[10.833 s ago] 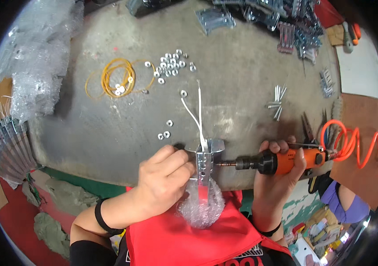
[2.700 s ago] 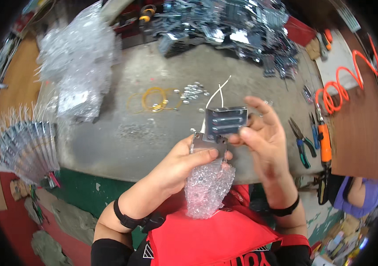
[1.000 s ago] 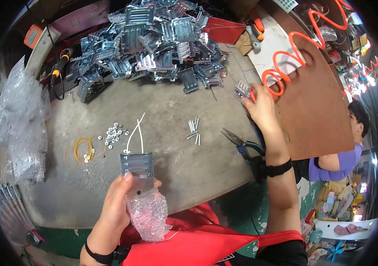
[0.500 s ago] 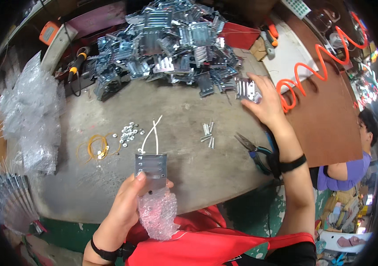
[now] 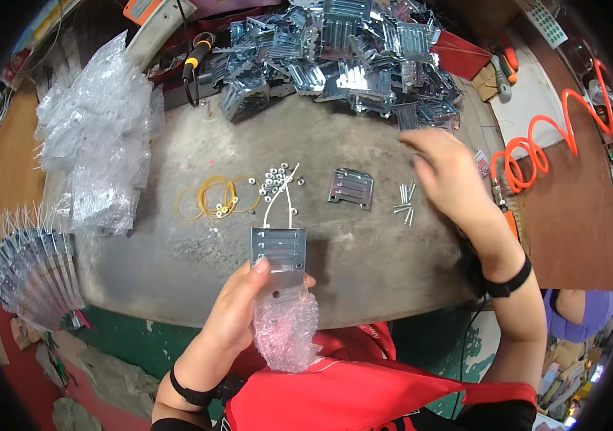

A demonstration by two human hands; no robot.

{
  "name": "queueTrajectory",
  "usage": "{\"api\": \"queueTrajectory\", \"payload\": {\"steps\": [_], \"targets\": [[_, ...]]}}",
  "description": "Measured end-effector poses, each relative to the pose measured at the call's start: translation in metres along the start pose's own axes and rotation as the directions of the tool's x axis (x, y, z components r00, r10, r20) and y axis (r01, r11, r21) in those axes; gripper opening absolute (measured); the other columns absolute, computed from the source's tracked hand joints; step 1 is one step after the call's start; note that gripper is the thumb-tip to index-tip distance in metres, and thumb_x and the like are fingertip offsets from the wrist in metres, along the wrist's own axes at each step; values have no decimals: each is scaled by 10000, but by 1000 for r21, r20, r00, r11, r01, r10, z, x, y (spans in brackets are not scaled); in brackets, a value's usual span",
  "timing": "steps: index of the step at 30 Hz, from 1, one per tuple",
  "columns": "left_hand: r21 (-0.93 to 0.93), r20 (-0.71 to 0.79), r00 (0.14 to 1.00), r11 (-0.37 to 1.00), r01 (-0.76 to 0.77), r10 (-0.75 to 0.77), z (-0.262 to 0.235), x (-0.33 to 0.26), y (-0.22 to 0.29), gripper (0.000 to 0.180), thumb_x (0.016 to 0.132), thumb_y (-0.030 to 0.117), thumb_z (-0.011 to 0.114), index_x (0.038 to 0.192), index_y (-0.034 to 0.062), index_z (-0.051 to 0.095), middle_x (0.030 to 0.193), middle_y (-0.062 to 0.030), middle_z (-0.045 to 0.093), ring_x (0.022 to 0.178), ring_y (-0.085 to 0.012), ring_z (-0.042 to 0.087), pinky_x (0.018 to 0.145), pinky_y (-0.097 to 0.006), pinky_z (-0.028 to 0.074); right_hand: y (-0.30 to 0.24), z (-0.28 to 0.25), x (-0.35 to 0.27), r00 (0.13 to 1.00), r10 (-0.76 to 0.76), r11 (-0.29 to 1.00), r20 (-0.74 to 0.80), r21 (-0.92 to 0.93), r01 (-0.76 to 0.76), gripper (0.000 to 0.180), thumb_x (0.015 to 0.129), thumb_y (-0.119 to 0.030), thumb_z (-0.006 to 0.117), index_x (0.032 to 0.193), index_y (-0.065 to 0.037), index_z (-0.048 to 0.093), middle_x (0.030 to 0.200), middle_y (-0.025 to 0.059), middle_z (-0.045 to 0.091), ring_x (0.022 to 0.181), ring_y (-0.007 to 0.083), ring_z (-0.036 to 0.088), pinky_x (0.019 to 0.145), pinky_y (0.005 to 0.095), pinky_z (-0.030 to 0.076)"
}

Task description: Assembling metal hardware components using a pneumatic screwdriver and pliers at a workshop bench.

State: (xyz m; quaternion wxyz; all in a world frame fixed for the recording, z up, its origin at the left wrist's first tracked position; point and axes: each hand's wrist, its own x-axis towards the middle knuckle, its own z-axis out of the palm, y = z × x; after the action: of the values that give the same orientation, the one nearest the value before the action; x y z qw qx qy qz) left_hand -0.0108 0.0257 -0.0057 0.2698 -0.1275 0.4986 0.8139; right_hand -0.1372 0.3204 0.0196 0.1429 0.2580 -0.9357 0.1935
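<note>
On the far left of the desk lies a fanned row of metal plates, with crumpled bubble wrap behind it. Yellow rubber bands and a scatter of small nuts sit near the middle. Just in front of them, the left hand grips a slotted metal plate partly wrapped in bubble wrap, two white wires rising from its top. Further right, another slotted plate lies flat beside a few screws. Above these the right hand hovers, blurred, fingers loosely spread and holding nothing. Behind it a heap of metal parts fills the desk's far edge, and an orange coiled hose lies at the right.
</note>
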Motion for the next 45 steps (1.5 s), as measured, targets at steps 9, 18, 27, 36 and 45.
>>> {"api": "queueTrajectory", "payload": {"steps": [9, 18, 27, 36, 45], "targets": [[-35, 43, 999, 999, 14, -13, -8, 6, 5, 514, 967, 437, 463, 1170, -30, 527, 1056, -175, 650, 908, -236, 646, 803, -382, 528, 13, 7, -34, 805, 527, 804, 272, 146, -576, 276, 769, -176, 704, 953, 12, 622, 751, 161, 614, 698, 327, 611, 658, 379, 482], [-63, -38, 999, 998, -1, -1, -8, 6, 3, 520, 968, 433, 459, 1152, -47, 538, 1050, -186, 652, 898, -247, 650, 792, -386, 532, 6, 18, -13, 786, 480, 868, 391, -82, -489, 200, 693, -93, 656, 863, -10, 591, 801, 181, 649, 783, 372, 636, 708, 431, 496], [-51, -27, 1000, 999, -15, 14, -4, 7, 6, 517, 977, 435, 441, 1160, -39, 533, 1047, -179, 648, 904, -245, 648, 799, -384, 528, 9, 22, -23, 800, 511, 833, 315, 47, -551, 203, 681, -60, 633, 874, -30, 576, 743, 124, 637, 742, 332, 633, 677, 430, 487], [-146, 40, 998, 988, 57, -52, 4, 5, 0, 460, 985, 410, 446, 1149, -12, 528, 1043, -143, 642, 897, -224, 638, 797, -369, 527, -11, 0, -34, 826, 540, 779, 162, 275, -563, 187, 659, -25, 638, 831, -30, 564, 677, 83, 557, 592, 210, 549, 579, 304, 463], [-162, 78, 994, 983, 82, -70, 8, 3, -7, 496, 960, 460, 488, 1182, 17, 500, 1065, -144, 627, 894, -206, 632, 796, -365, 527, -56, 25, -79, 973, 155, 982, 171, 81, -171, 142, 710, -6, 633, 833, -43, 573, 783, 133, 567, 758, 326, 590, 617, 406, 473]]}}
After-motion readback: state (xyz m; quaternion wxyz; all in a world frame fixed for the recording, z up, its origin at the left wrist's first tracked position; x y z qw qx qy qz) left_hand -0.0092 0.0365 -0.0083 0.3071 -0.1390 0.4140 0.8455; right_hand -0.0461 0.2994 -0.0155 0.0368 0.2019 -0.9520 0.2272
